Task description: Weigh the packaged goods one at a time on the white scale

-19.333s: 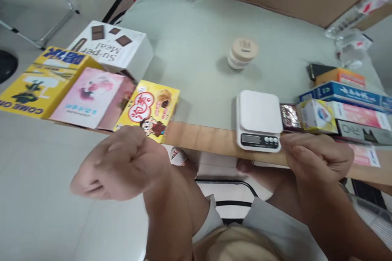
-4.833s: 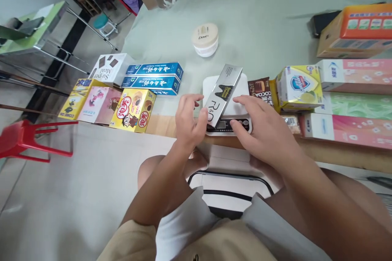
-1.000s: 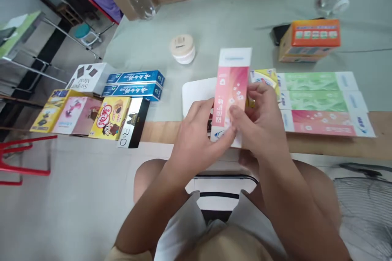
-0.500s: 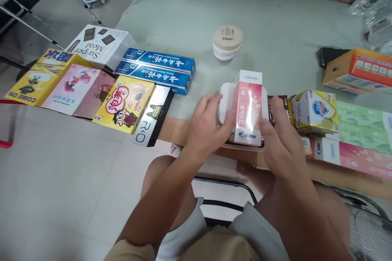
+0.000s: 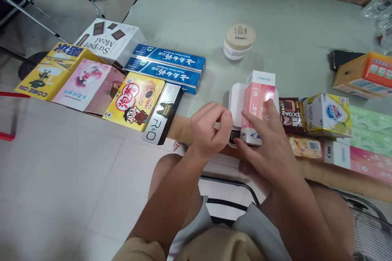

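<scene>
A pink and white box point(image 5: 260, 89) lies slightly turned on a small white kitchen scale point(image 5: 237, 104). The scale's dark display shows past the box's lower left corner. Over the box is my right hand point(image 5: 269, 144), its fingers spread across the top and its thumb off the left side. Whether it presses on the box I cannot tell. My left hand point(image 5: 211, 128) is curled into a loose fist just left of the scale, with no object visible in it. Beside the scale on the right are a brown cocoa snack pack point(image 5: 291, 116) and a yellow and white soap box point(image 5: 328, 114).
Several boxes line the left side, among them blue toothpaste boxes point(image 5: 165, 67), a yellow snack box point(image 5: 134, 100) and a black and silver box point(image 5: 162, 113). A Dove jar point(image 5: 239, 43) stands behind the scale. An orange box point(image 5: 364, 75) and a dark phone-like object point(image 5: 343, 58) are at right.
My left hand has come away from the box and curled up. My right hand has moved from the box's right side over its top. The box has turned slightly; the view has shifted.
</scene>
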Demonstrator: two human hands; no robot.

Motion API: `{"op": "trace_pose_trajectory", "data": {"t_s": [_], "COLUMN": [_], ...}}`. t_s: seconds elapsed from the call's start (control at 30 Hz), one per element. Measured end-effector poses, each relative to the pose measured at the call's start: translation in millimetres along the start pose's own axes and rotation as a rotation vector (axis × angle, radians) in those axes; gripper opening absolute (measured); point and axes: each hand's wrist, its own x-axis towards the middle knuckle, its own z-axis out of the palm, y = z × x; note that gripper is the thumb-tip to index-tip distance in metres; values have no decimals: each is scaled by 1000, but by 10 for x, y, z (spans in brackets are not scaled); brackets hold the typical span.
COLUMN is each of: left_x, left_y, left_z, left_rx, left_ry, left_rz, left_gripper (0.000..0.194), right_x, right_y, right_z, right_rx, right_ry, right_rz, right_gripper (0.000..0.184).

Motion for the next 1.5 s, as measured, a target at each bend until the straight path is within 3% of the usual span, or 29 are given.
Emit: {"op": "trace_pose_trajectory", "data": {"t_s": [0.1,0.2,0.27,0.33,0.4,0.5,0.6,0.8,0.97,1.27,1.5], "left_x": [11,80,154,224,259,230,174,177,151,173,191], "left_y": [6,29,31,-6,-88,-248,-357,-446,-559,-497,-481], "left_z": [-151,-444,-673,-883,-1055,-1243,-1361,-1448,-1509,-1501,-1490], "left_rx": [3,0,28,71,106,154,200,217,298,490,515], "left_ry": [85,277,396,439,396,234,114,93,24,-272,-263], "left_rz": [27,10,-82,-190,-301,-392,-411,-432,-391,-462,-488], "left_gripper": [39,35,32,28,21,9,15,18,20,25,21], "right_x": [2,-99,-224,-353,-442,-471,-434,-380,-313,-213,-217], "right_y": [-93,-357,-578,-761,-866,-909,-932,-1041,-1035,-996,-1011], "right_z": [8,18,84,214,384,642,853,1130,1118,1109,1074], "right_rx": [-25,-34,-17,14,34,14,9,69,79,68,77], "right_ry": [54,86,48,-15,-57,-39,-17,-68,-148,-117,-140], "right_rz": [-9,-90,-183,-266,-318,-340,-349,-318,-335,-340,-342], "right_gripper": [56,55,53,51,50,46,45,64,73,61,61]}}
